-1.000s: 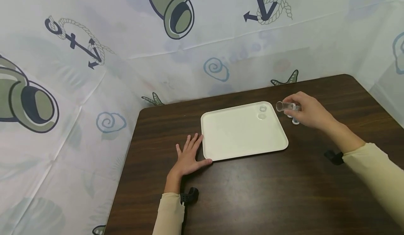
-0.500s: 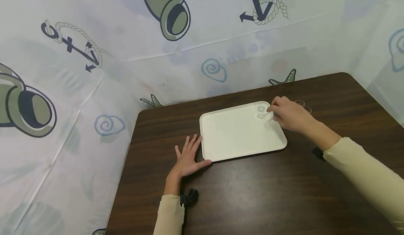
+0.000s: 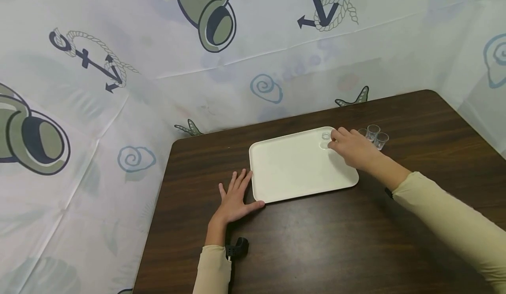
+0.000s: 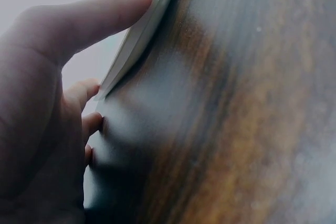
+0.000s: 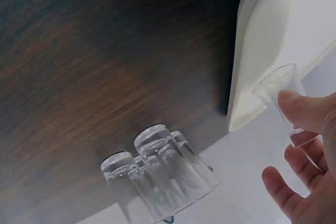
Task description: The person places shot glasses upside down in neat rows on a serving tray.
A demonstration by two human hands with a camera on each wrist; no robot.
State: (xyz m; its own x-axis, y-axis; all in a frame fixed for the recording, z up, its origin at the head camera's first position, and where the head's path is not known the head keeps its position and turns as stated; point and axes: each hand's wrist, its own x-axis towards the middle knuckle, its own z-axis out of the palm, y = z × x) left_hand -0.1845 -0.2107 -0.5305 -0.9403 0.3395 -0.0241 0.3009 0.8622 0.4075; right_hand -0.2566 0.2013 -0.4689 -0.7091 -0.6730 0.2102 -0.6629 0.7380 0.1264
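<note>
The white tray sits towards the far side of the dark worktop, with only a narrow strip between its far rim and the worktop's back edge, where patterned cloth rises. The widest room is on the near side of the tray; more worktop runs off to the left and right. Three clear glasses stand upright and close together just off the tray's far right corner, so sideways room beside the right grip is tight. That grip pinches a small tumbler between thumb and fingers, its mouth tipped down towards the tray and its base up. It is at the far right corner; whether its rim touches the tray cannot be told. Just left of it, another glass stands on the tray near the far rim. The left grip is spread, thumb on the tray's near left corner and index fingertip at the left rim.
</note>
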